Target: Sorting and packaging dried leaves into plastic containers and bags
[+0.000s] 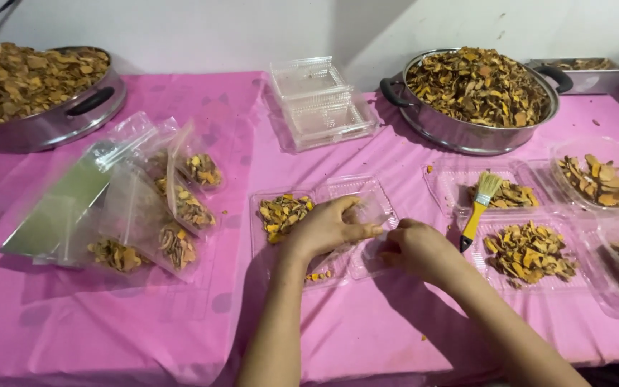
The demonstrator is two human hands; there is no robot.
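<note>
- Under your hands lies an open clear plastic clamshell box (pixel 291 215), hinged flat on the surface; its left half holds yellow-brown dried slices, and your left hand (pixel 327 228) and right hand (pixel 418 249) pinch its clear right half (pixel 367 208).
- Left of it you have a cluster of clear zip pouches (pixel 173 215), each part-filled with the same dried slices, lying overlapped.
- Further left, a flat pile of empty clear pouches (pixel 59 208) with a greenish tint.
- At the back centre stands a stack of empty clear clamshell boxes (pixel 317 100).
- To your right, several open clear trays (pixel 531 251) hold dried slices.
</note>
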